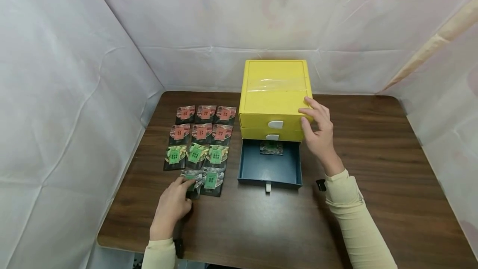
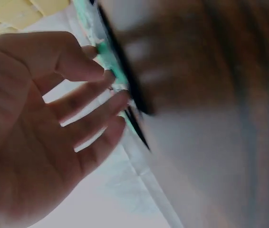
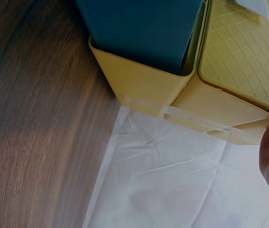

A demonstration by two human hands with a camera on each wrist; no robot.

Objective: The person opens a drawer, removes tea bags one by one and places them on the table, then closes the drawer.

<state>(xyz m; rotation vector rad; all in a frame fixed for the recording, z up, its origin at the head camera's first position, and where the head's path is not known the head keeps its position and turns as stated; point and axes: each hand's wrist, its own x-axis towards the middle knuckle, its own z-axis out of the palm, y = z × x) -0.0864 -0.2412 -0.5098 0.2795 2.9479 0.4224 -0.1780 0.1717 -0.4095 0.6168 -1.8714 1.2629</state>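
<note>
In the head view my left hand (image 1: 173,204) reaches the front row of packets, its index finger on the near grey-and-green packet (image 1: 192,175). The left wrist view has the left hand (image 2: 53,109) with fingers loosely bent and fingertips right at the dark packet edge (image 2: 120,57). My right hand (image 1: 318,130) rests on the right side of a yellow drawer box (image 1: 276,86), fingers over its top edge. The lowest drawer (image 1: 269,171), dark blue inside, is pulled out. A grey-and-green packet (image 1: 271,148) lies at its back.
Two rows of red packets (image 1: 201,132) and a row of green-and-yellow packets (image 1: 196,155) lie behind the front row. Another grey-and-green packet (image 1: 212,182) lies beside the touched one. The brown table (image 1: 373,157) has white cloth (image 1: 209,20) hanging around it.
</note>
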